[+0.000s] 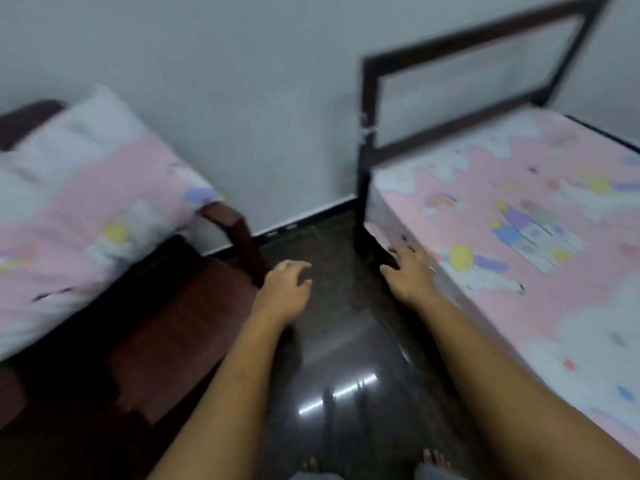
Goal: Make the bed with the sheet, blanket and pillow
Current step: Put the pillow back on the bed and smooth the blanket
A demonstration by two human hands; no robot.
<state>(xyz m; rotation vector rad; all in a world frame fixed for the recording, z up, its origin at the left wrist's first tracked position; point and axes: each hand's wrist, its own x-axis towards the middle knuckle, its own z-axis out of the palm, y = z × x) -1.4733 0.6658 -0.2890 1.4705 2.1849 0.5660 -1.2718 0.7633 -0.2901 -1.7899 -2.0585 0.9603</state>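
The bed on the right carries a pink patterned sheet (519, 237) spread flat over the mattress, with a dark headboard frame (460, 81) at its far end. A pillow (86, 202) in the same pink print lies across a dark wooden chair at the left. My right hand (412, 271) reaches to the near side edge of the mattress with fingers spread and relaxed. My left hand (287, 289) hovers over the floor between chair and bed, fingers loosely curled, holding nothing. No blanket is in view. The picture is blurred by motion.
A dark wooden chair (194, 323) with a curved armrest (235, 230) stands at the left. Glossy dark floor (339, 375) runs between chair and bed to a grey wall (277, 116). My bare feet show at the bottom edge.
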